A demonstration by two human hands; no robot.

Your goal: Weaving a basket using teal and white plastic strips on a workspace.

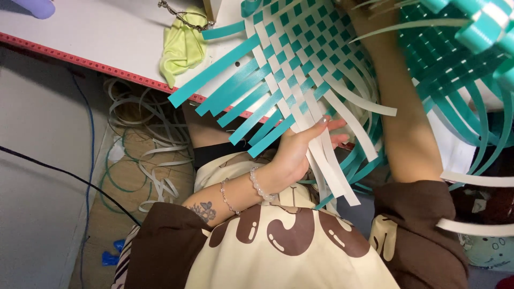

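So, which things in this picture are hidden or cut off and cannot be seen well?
- Right hand: head view, hidden behind the woven panel; only the forearm shows.
- Left hand: fingertips partly covered by white strips.
- Teal woven piece: cut off by the right edge.
- Purple object: cut off by the top edge.

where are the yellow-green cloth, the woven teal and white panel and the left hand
yellow-green cloth (183,45): head view, middle of the crumpled fabric
woven teal and white panel (292,53): head view, middle of the checkered weave
left hand (300,152): head view, palm, beneath the loose strips
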